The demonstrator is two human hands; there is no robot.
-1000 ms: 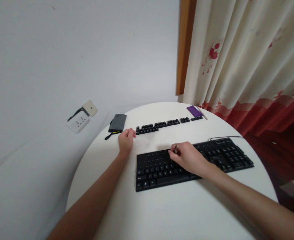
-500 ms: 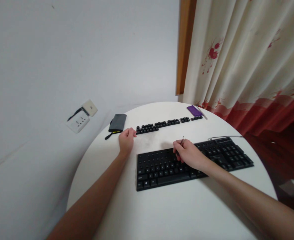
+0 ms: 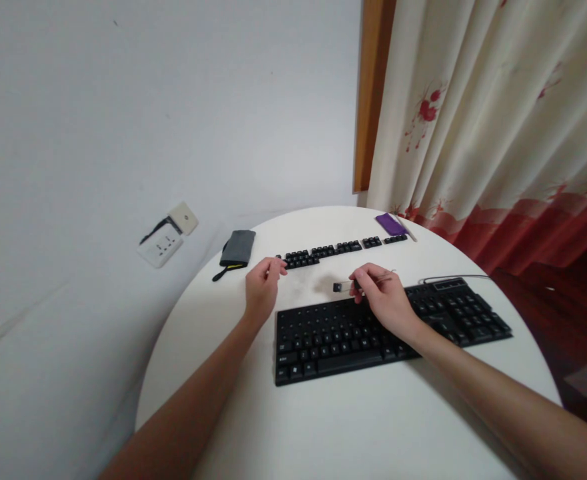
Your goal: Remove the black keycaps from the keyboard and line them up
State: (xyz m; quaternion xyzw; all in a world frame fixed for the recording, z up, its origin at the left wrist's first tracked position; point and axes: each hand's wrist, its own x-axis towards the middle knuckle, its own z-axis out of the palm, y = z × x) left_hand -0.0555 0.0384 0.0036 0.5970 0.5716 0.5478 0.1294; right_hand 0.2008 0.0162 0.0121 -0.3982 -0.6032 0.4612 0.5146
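Note:
A black keyboard (image 3: 393,327) lies across the round white table (image 3: 343,427). My right hand (image 3: 386,298) hovers over its top edge, fingers pinched on a thin wire keycap puller with a black keycap (image 3: 338,287) held at its tip. My left hand (image 3: 262,290) rests on the table left of the keyboard, fingers loosely curled, fingertips next to the left end of a row of loose black keycaps (image 3: 343,249) laid along the far side of the table.
A grey pouch (image 3: 236,249) with a black-and-yellow strap lies at the far left of the table. A purple card (image 3: 390,223) and a thin stick lie at the far right. The keyboard's cable (image 3: 448,277) loops behind it. A curtain hangs at the right; a wall socket (image 3: 166,239) is at the left.
My right hand has lifted off the keyboard's upper rows and moved slightly away, and a black keycap now hangs at the puller's tip. My left hand has shifted slightly toward the keycap row.

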